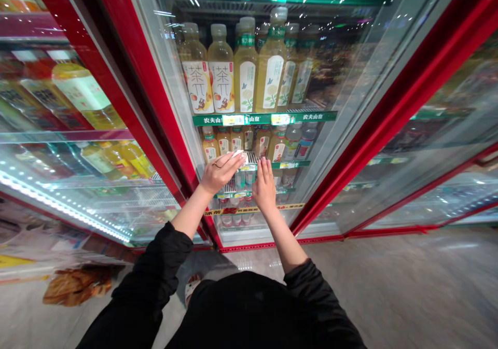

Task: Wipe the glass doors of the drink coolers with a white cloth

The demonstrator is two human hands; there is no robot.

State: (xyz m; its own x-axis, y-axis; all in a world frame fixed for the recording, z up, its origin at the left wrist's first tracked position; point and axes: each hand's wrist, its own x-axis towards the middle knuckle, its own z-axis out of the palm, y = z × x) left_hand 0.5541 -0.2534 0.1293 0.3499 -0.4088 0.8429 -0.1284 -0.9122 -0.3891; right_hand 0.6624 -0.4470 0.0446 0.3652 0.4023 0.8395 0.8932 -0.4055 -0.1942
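Note:
My left hand wears a ring and has its fingers bent over a crumpled white tissue, only part of which shows beyond the fingertips. The tissue is against or very near the glass door of a drinks cooler. To its right, my right hand holds nothing; its fingers are straight, point up and lie flat at the same glass. Behind the glass, small drink bottles stand on a shelf level with my fingertips. Taller tea bottles fill the shelf above.
Red door frames run down both sides of the glass. On the left is another cooler with bottles; more coolers stretch off to the right. A brown crumpled bag-like thing lies on the grey floor at lower left.

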